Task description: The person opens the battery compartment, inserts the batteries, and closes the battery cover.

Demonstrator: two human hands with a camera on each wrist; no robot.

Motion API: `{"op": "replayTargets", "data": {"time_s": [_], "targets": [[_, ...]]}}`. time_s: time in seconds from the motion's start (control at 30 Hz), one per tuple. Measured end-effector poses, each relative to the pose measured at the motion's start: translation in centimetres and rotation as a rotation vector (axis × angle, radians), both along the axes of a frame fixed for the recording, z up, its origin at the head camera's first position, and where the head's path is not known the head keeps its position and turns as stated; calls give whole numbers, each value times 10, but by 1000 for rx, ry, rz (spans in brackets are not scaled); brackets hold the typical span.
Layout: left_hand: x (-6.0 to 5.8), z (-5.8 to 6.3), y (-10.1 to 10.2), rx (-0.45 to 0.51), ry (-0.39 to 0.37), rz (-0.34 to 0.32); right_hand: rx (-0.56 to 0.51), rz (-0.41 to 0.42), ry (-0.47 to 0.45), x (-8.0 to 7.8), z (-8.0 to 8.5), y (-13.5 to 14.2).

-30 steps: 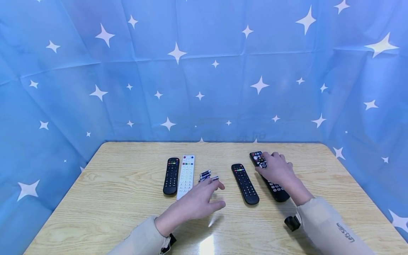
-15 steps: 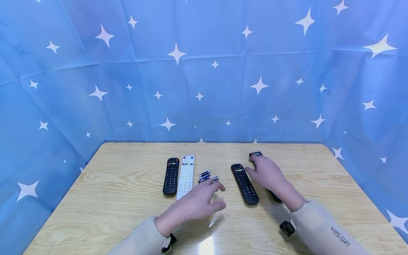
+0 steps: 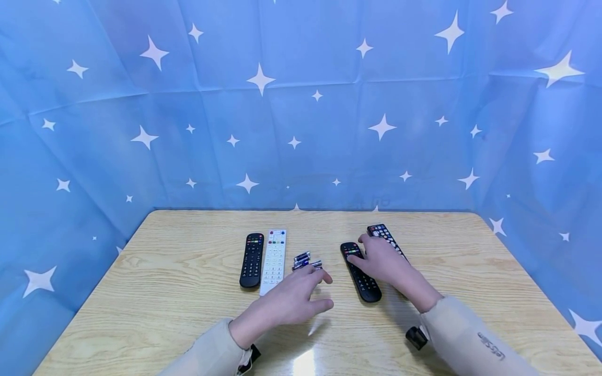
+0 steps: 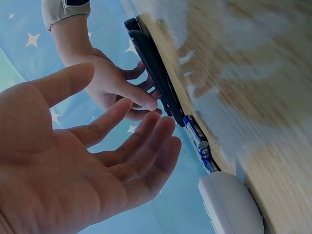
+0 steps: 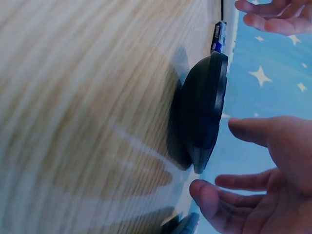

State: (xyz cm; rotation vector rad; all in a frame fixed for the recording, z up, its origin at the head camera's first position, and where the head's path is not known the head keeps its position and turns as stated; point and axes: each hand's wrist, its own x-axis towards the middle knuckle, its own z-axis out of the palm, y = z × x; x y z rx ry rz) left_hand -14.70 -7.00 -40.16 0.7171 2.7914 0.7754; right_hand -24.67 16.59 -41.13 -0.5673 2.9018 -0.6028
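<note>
My right hand (image 3: 386, 263) hovers over two black remote controls on the right of the table, fingers spread and holding nothing. Its thumb overlaps the smaller black remote (image 3: 368, 287) in the head view; the larger black remote (image 3: 380, 231) is partly hidden beneath the hand. In the right wrist view, a gap shows between the thumb (image 5: 246, 129) and that view's nearest black remote (image 5: 202, 105). My left hand (image 3: 289, 298) floats, relaxed and empty, just in front of several batteries (image 3: 303, 257). Beside it lies a white remote control (image 3: 274, 261), its lower end overlapped by the hand.
Another black remote (image 3: 252, 259) lies left of the white one. All of these things sit on a wooden table (image 3: 188, 313). Behind and on both sides hangs a blue curtain (image 3: 301, 115) with white stars.
My right hand has moved left, from over the larger black remote toward the smaller one, uncovering the larger one's upper part again. The left hand has stayed in place.
</note>
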Motion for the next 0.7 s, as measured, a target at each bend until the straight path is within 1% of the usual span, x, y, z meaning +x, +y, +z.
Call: {"op": "replayTargets", "data": {"time_s": [0.17,0.3,0.47,0.7], "targets": [[0,0,1,-2,-5,-8,30,3,1,0,-2,-3],[0,0,0,-1,-3,-18,47,0,-35,0,-5,-6],[0,0,0,-1,-1,-22,81,-20,-45,-1,-7,-8],[0,-1,0,-2,1,-23,86,-28,-71,-2,-11,-10]]}}
